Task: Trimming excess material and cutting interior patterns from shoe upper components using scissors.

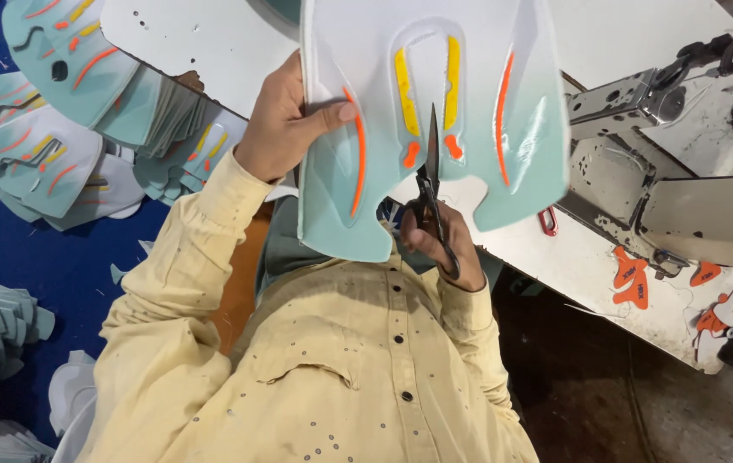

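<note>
shoe upper panel point(435, 111), mint foam sheet held up near the chest, scissors point(431, 201) cutting up its middle notch.
right hand point(439, 244) closed through scissor loops; left hand point(285, 120) pinches panel's edge. looks light, floppy; grip near the cut. sewing machine point(684, 137) behind.

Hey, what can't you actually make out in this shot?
Head view:
- Pale teal shoe-upper panel with orange and yellow strips: top cut off by the frame edge.
- Black scissors: handles hidden inside the right hand.
- Left hand: fingers hidden behind the panel.
- Grey sewing machine: cut off at right.
</note>
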